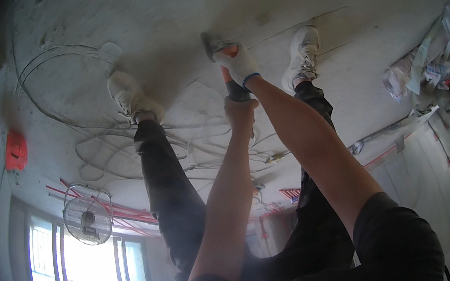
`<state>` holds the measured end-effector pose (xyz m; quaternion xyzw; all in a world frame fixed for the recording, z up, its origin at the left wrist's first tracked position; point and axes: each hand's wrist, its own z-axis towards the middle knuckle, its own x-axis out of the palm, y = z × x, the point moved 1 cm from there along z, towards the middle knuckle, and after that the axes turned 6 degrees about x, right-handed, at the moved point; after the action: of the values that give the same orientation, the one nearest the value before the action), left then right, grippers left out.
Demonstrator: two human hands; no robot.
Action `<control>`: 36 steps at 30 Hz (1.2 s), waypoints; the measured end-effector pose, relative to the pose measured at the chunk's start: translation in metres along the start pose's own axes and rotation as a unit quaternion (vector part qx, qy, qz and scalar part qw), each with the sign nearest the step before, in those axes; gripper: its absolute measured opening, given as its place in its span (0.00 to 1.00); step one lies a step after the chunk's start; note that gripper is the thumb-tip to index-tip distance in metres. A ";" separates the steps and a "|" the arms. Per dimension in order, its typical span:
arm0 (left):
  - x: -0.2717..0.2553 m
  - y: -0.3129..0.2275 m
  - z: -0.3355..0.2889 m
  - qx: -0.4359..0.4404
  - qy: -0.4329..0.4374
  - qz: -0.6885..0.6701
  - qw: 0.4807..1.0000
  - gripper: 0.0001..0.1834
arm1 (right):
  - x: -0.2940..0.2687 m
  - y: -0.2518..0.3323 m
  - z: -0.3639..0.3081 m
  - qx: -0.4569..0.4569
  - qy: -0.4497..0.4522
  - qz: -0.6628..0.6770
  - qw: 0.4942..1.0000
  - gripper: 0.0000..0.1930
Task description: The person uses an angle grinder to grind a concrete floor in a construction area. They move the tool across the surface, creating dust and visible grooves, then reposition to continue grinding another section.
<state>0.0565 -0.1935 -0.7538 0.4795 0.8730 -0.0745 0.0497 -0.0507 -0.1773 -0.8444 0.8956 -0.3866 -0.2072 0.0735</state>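
An angle grinder point(227, 74) with an orange-red and dark body is held in both my hands, low over the grey concrete floor. Its dark disc end point(207, 46) points away from me, at the far end of the tool. Around the front of the body is my right hand point(240, 65), closed, in a white glove with a blue cuff. My bare left hand point(240, 109) is wrapped round the dark rear part. I cannot tell whether the disc touches the floor. A thin dark line point(306, 22) runs along the floor to the right of the disc.
My white shoes point(131, 96) stand wide on both sides. Loose cables point(111, 137) lie coiled at left and between my legs. At left are a red box point(15, 150), a fan point(88, 220) and red pipes point(136, 213). Plastic bags point(430, 67) are heaped at right.
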 end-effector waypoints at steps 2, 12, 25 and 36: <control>0.001 0.006 0.009 0.090 -0.071 0.059 0.992 0.31 | 0.000 0.019 -0.007 0.027 0.020 0.001 0.999 0.36; 0.005 -0.015 0.020 0.077 -0.091 0.166 0.979 0.34 | 0.006 0.024 0.014 0.063 -0.009 -0.057 0.996 0.49; 0.002 -0.032 0.032 0.092 -0.086 0.210 0.970 0.35 | -0.003 0.070 0.003 0.086 0.049 0.012 0.995 0.46; 0.000 -0.066 0.027 0.146 -0.104 0.261 0.949 0.37 | 0.004 0.067 0.043 0.055 0.082 0.084 0.992 0.43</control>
<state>0.0017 -0.2332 -0.7752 0.6818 0.6872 -0.2351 0.0874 -0.1112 -0.2250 -0.8653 0.8767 -0.4641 -0.1041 0.0725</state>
